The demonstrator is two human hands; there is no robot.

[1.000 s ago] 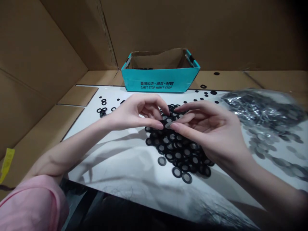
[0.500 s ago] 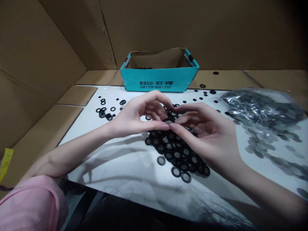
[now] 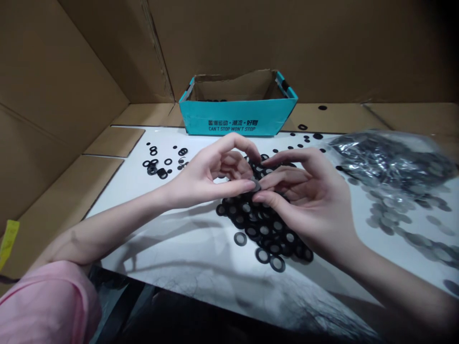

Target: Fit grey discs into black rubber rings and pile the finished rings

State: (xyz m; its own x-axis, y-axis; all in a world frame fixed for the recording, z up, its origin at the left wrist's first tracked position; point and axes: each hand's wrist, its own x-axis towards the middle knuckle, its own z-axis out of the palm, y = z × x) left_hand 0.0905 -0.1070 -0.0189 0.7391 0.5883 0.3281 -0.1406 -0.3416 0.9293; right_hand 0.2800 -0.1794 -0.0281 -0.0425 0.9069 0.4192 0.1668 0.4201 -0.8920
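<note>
In front of one teal box, where one heap of uncountable dark-rimmed discs lay, the left hand pinched one gray disc; the right hand, barely parted, had an unclear hold.

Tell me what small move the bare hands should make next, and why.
Probably close the bare right hand on the right edge of the small, flat grey disc: the right thumb and fingertips stand parted beside that edge, while the bare left hand appears to hold the opposite side.
</note>
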